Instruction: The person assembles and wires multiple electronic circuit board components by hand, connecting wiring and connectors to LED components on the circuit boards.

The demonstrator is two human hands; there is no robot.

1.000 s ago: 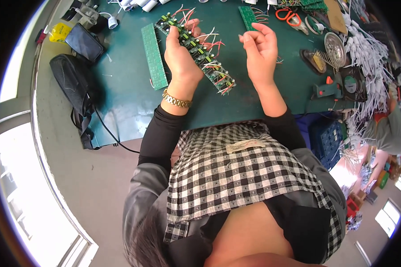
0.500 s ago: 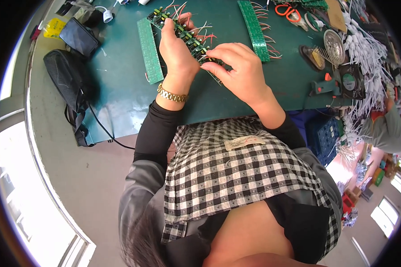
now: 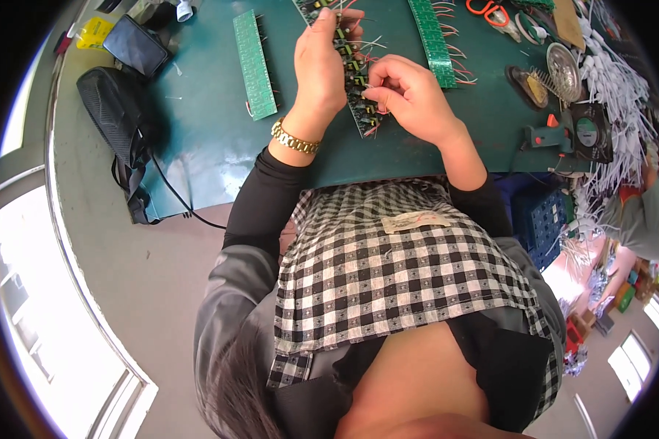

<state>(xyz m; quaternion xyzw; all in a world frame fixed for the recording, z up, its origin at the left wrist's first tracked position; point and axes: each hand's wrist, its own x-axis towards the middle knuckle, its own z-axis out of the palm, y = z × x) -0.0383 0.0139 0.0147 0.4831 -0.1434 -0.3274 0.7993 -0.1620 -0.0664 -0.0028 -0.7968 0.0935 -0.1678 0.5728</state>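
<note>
My left hand (image 3: 322, 66) grips a long green circuit board strip (image 3: 351, 69) studded with black parts and red and white wire leads, holding it slanted above the dark green table mat (image 3: 212, 146). A gold watch (image 3: 294, 139) sits on that wrist. My right hand (image 3: 410, 95) pinches at the wires on the strip's lower end with thumb and fingers closed on them. The upper end of the strip is partly hidden behind my left hand.
Two more green board strips lie on the mat, one left (image 3: 255, 64), one right (image 3: 432, 40). A black bag (image 3: 117, 124) and phone (image 3: 135, 47) sit at the left edge. Scissors (image 3: 490, 11), a wire brush (image 3: 542, 84), tools and white wire bundles (image 3: 622, 80) crowd the right.
My right hand moved from apart on the right onto the strip's lower end. The strip and both hands now sit higher in view.
</note>
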